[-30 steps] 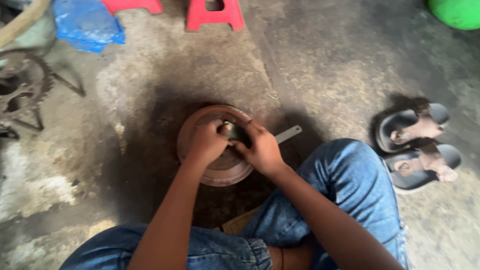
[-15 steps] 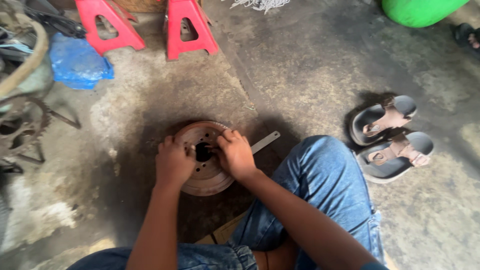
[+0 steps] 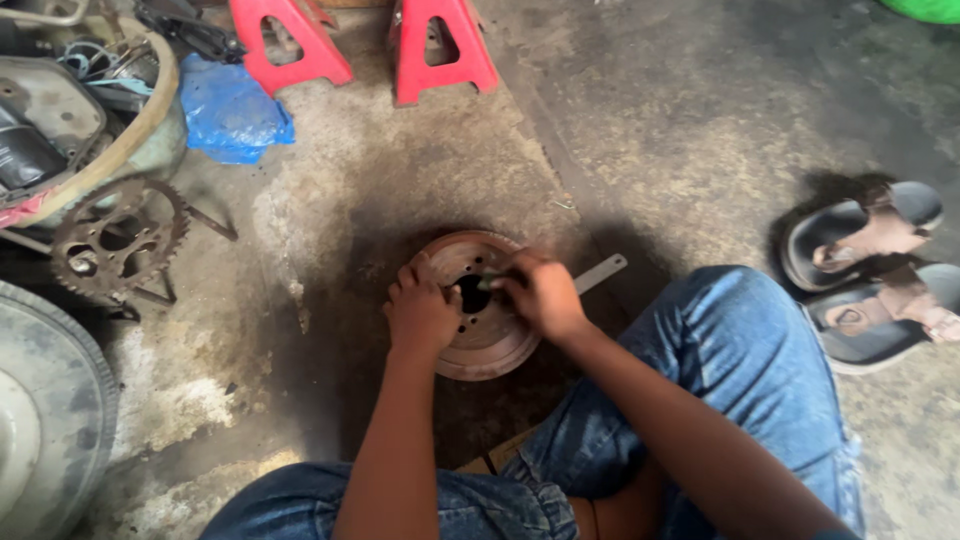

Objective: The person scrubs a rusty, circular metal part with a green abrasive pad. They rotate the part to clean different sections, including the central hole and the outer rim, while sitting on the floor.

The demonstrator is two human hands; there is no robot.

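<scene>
Head view: a person in jeans is sitting on the concrete floor (image 3: 640, 130), with a rusty round drum (image 3: 480, 340) lying flat between the knees. The left hand (image 3: 422, 312) is resting on the drum's left rim, fingers curled loosely over the edge, gripping nothing else. The right hand (image 3: 540, 292) is closing around a small tool (image 3: 488, 283) at the centre hole; most of the tool is hidden by the fingers. A flat metal bar (image 3: 598, 272) is sticking out from behind that hand, its near end hidden. Sandals (image 3: 870, 265) are lying to the right, red stands (image 3: 440, 45) are cut off at the top edge, and a sprocket (image 3: 118, 240) is sitting to the left.
</scene>
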